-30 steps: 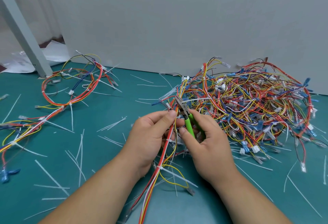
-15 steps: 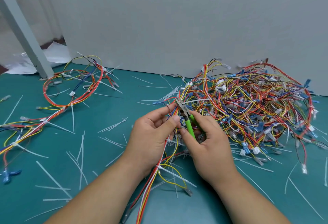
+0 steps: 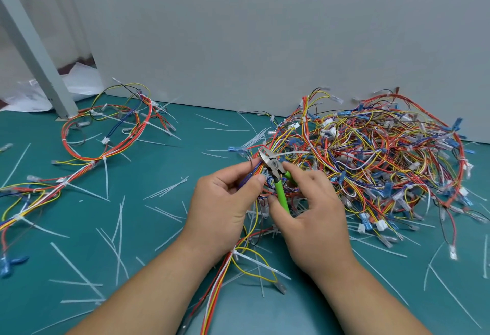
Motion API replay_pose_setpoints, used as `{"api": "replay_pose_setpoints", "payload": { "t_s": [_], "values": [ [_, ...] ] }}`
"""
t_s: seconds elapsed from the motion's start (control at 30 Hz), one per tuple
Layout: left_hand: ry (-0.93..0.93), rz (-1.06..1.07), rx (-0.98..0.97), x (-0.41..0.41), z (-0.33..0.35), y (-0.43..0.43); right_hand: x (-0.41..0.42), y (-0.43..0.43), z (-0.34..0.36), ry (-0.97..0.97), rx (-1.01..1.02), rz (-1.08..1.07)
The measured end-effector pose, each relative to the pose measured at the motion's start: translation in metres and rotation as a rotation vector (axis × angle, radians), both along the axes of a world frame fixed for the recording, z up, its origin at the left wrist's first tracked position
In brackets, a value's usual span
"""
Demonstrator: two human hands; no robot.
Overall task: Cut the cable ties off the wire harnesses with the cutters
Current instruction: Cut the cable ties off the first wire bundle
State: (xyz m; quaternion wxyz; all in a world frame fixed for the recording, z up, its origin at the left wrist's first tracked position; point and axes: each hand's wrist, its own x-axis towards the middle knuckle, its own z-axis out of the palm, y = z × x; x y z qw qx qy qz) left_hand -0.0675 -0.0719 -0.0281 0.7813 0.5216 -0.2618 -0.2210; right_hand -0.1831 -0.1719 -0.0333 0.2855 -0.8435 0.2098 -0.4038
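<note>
- Your left hand [image 3: 225,202] is up front, thumb and fingertips pinching a bundle of coloured wires just beside the cutter blades.
- Your right hand [image 3: 315,218] curls round the green handles of the cutters [image 3: 279,188], index finger laid along the top near the pivot.
- The blades stand slightly parted, tips pointing up and left, right at the wires you are pinching; whether a tie sits between them is too small to tell.
- The wire harness [image 3: 212,295] you hold trails from under your left hand toward the bottom edge, red, white and yellow strands together.
- One white cable tie [image 3: 234,253] is cinched on that harness below your left wrist, tail sticking out to the right.
- To your right, a big tangled pile of harnesses [image 3: 384,165] lies against the grey wall panel [image 3: 265,29].
- Far left, a looped harness [image 3: 106,138] lies spread on the teal surface [image 3: 159,249], near a grey metal post [image 3: 34,50].
- Loose white tie pieces [image 3: 116,228] lie scattered all across the surface around your arms.
</note>
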Motion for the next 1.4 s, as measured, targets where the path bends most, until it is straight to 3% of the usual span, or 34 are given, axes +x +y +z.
{"api": "replay_pose_setpoints", "payload": {
  "t_s": [0.37,0.73,1.4],
  "values": [
    [-0.013,0.017,0.002,-0.0014,0.0016,0.001,0.0008,0.0003,-0.0033,0.001,0.055,0.029],
    [-0.185,0.115,0.075,-0.0055,0.0032,0.0035,0.0015,0.0039,-0.0055,-0.036,0.096,0.039],
    [-0.092,0.027,0.08,-0.0074,0.0018,0.0029,0.0006,-0.0015,-0.0061,0.008,0.035,0.047]
  ]
}}
